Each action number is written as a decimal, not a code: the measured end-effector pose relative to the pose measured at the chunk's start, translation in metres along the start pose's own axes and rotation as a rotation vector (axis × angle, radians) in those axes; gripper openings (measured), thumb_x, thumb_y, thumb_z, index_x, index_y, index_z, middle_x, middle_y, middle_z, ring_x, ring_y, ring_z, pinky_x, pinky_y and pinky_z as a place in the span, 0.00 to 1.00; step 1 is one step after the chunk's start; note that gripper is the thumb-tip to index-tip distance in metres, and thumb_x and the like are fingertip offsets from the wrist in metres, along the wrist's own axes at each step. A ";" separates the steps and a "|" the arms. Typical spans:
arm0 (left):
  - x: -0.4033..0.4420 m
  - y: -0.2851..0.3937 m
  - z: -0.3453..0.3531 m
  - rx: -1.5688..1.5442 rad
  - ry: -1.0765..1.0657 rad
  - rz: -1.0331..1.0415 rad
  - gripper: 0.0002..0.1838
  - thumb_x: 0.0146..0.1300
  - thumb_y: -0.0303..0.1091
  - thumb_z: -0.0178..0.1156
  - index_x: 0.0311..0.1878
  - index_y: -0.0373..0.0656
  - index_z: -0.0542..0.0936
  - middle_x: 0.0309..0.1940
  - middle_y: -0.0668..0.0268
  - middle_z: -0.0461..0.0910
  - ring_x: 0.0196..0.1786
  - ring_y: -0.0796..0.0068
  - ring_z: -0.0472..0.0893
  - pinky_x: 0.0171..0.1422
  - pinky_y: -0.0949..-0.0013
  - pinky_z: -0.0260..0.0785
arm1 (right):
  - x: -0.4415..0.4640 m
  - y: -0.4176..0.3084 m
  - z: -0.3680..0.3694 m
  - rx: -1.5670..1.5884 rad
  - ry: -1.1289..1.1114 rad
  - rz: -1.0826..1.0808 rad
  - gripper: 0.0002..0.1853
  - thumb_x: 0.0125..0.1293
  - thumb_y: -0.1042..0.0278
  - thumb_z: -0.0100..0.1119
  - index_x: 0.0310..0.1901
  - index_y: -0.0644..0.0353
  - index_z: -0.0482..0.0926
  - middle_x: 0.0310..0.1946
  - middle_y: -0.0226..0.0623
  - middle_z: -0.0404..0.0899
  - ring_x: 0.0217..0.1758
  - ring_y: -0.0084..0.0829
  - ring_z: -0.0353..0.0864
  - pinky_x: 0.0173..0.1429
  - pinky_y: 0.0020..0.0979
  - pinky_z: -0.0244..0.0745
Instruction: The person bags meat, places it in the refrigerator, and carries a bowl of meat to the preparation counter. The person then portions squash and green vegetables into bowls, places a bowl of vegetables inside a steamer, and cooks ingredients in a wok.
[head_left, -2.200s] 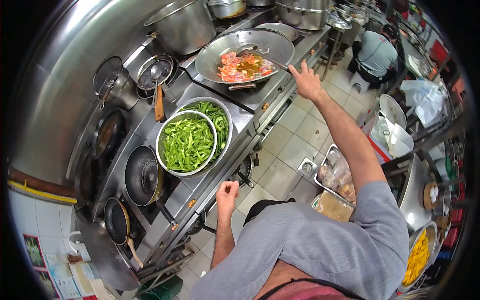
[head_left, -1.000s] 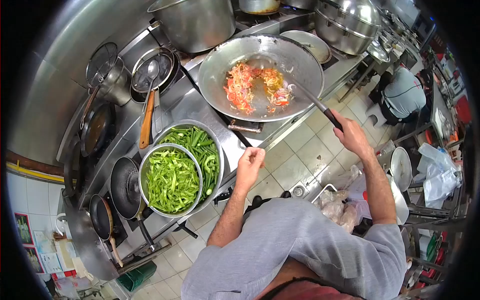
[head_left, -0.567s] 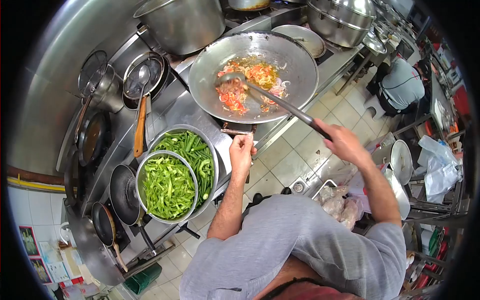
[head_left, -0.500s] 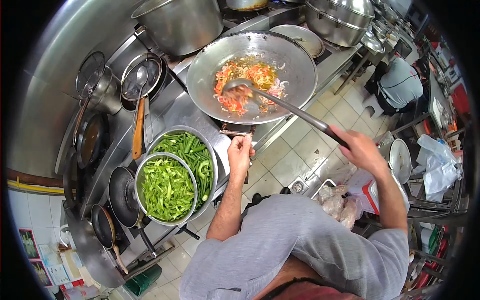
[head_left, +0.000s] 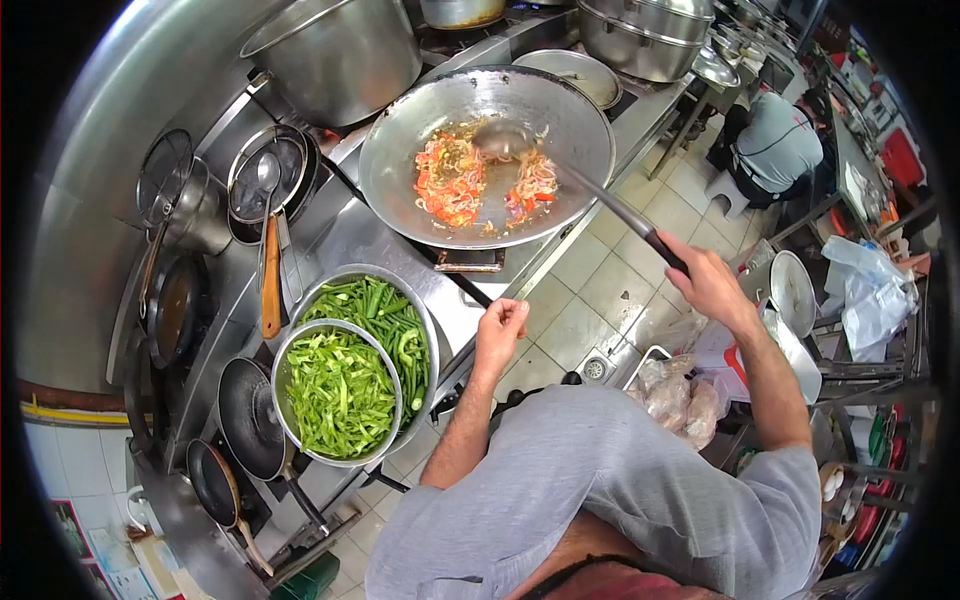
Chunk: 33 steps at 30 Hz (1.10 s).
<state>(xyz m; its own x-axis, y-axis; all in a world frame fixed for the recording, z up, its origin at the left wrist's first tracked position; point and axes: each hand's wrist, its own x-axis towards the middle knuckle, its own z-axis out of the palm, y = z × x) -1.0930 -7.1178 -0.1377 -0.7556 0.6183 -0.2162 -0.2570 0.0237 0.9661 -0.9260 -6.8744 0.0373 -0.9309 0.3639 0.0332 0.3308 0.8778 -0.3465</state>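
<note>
My right hand is closed around the dark grip of a long-handled wok ladle. The ladle's bowl lies in the large metal wok, touching a mix of chopped red and pale pieces; an oily-looking liquid is around them. My left hand has its fingers curled just in front of the stove edge, below the wok's rusty bracket handle. A dark rod sticking out from the stove meets this hand, which appears closed on its end.
Left of the wok, a bowl of sliced green vegetables rests over a larger basin of cut greens. Frying pans and strainers line the left side. A large pot stands behind. A person sits low at the right.
The ladle has moved back and right through the food, parting it into two heaps. My left hand has shifted slightly right and nearer my body, away from the wok's handle.
</note>
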 end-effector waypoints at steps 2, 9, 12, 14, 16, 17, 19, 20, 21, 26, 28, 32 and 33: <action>-0.009 -0.005 -0.004 0.030 -0.043 -0.004 0.12 0.62 0.39 0.58 0.35 0.39 0.74 0.23 0.73 0.71 0.25 0.84 0.70 0.31 0.77 0.65 | 0.013 0.000 0.022 -0.049 0.048 0.074 0.30 0.56 0.70 0.56 0.63 0.51 0.61 0.35 0.50 0.77 0.37 0.49 0.77 0.41 0.44 0.72; -0.031 -0.030 -0.007 0.064 -0.144 -0.137 0.10 0.61 0.36 0.60 0.33 0.38 0.74 0.20 0.74 0.70 0.21 0.86 0.67 0.24 0.79 0.61 | 0.043 -0.051 0.076 -0.167 0.032 0.199 0.29 0.58 0.70 0.50 0.63 0.48 0.60 0.31 0.47 0.76 0.36 0.47 0.78 0.38 0.45 0.74; -0.038 -0.036 -0.003 0.147 -0.255 -0.127 0.10 0.61 0.36 0.60 0.34 0.39 0.75 0.23 0.72 0.72 0.23 0.84 0.70 0.27 0.78 0.63 | 0.042 -0.057 0.095 -0.136 0.058 0.081 0.32 0.56 0.71 0.53 0.64 0.40 0.61 0.33 0.45 0.75 0.34 0.45 0.79 0.35 0.43 0.75; -0.038 -0.034 0.004 0.218 -0.336 -0.111 0.09 0.61 0.36 0.59 0.35 0.40 0.75 0.24 0.72 0.72 0.23 0.82 0.70 0.28 0.77 0.63 | 0.038 -0.061 0.099 -0.025 -0.027 0.086 0.33 0.54 0.67 0.59 0.63 0.38 0.62 0.37 0.45 0.75 0.34 0.44 0.79 0.34 0.42 0.76; -0.039 -0.042 0.013 0.174 -0.410 -0.127 0.09 0.61 0.36 0.59 0.35 0.41 0.75 0.24 0.71 0.72 0.23 0.82 0.69 0.27 0.77 0.64 | 0.011 -0.073 0.084 0.002 0.181 -0.013 0.29 0.56 0.54 0.59 0.61 0.36 0.63 0.36 0.44 0.75 0.45 0.43 0.76 0.41 0.46 0.72; -0.041 -0.046 0.018 0.140 -0.422 -0.148 0.09 0.61 0.36 0.59 0.35 0.41 0.74 0.23 0.71 0.71 0.22 0.82 0.69 0.27 0.77 0.64 | -0.009 -0.084 0.066 -0.005 0.217 0.001 0.30 0.56 0.53 0.58 0.62 0.37 0.62 0.40 0.45 0.74 0.48 0.43 0.74 0.45 0.47 0.70; -0.053 -0.041 0.027 0.095 -0.504 -0.161 0.10 0.62 0.38 0.59 0.34 0.42 0.72 0.23 0.72 0.71 0.22 0.83 0.68 0.27 0.77 0.64 | -0.047 -0.083 0.063 0.031 0.467 0.085 0.29 0.57 0.54 0.58 0.61 0.41 0.63 0.41 0.46 0.73 0.50 0.43 0.72 0.48 0.45 0.68; -0.057 -0.042 0.032 0.111 -0.547 -0.174 0.10 0.62 0.37 0.59 0.34 0.42 0.72 0.23 0.72 0.70 0.23 0.83 0.68 0.28 0.78 0.64 | -0.075 -0.076 0.058 0.013 0.508 0.153 0.29 0.57 0.54 0.58 0.61 0.41 0.63 0.41 0.46 0.73 0.50 0.43 0.72 0.48 0.45 0.68; -0.061 -0.042 0.037 0.123 -0.569 -0.184 0.10 0.62 0.37 0.59 0.34 0.41 0.72 0.23 0.72 0.69 0.24 0.83 0.68 0.28 0.78 0.64 | -0.103 -0.071 0.056 0.152 0.607 0.232 0.28 0.57 0.55 0.58 0.60 0.46 0.65 0.42 0.47 0.73 0.50 0.44 0.72 0.49 0.45 0.67; -0.090 -0.054 0.075 0.261 -0.781 -0.165 0.10 0.62 0.37 0.58 0.34 0.43 0.70 0.23 0.71 0.69 0.23 0.83 0.68 0.26 0.78 0.62 | -0.304 -0.032 0.092 0.819 1.149 0.757 0.26 0.58 0.60 0.59 0.56 0.62 0.69 0.44 0.39 0.74 0.39 0.30 0.76 0.40 0.34 0.74; -0.107 -0.057 0.095 0.260 -0.840 -0.151 0.10 0.62 0.36 0.58 0.34 0.42 0.70 0.24 0.71 0.70 0.23 0.83 0.67 0.27 0.77 0.62 | -0.399 -0.047 0.108 1.176 1.592 1.100 0.25 0.58 0.63 0.60 0.56 0.59 0.68 0.36 0.35 0.74 0.32 0.25 0.75 0.30 0.26 0.73; -0.172 -0.061 0.137 0.282 -0.909 -0.103 0.11 0.63 0.38 0.58 0.34 0.42 0.70 0.24 0.70 0.70 0.22 0.84 0.68 0.27 0.78 0.64 | -0.556 -0.088 0.161 1.302 2.395 1.217 0.21 0.61 0.69 0.54 0.53 0.59 0.59 0.36 0.40 0.67 0.25 0.30 0.75 0.24 0.30 0.71; -0.189 -0.067 0.146 0.289 -0.925 -0.089 0.10 0.63 0.38 0.58 0.34 0.42 0.70 0.24 0.70 0.70 0.22 0.84 0.68 0.27 0.78 0.64 | -0.584 -0.103 0.171 1.261 2.481 1.228 0.21 0.60 0.71 0.53 0.53 0.58 0.59 0.36 0.40 0.67 0.24 0.30 0.75 0.23 0.29 0.70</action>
<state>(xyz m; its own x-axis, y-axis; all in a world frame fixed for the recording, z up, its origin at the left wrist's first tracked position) -0.8447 -7.1214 -0.1407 0.0629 0.9750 -0.2131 -0.0391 0.2158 0.9757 -0.4430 -7.2309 -0.1071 0.8043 0.3115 -0.5060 -0.5889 0.3048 -0.7485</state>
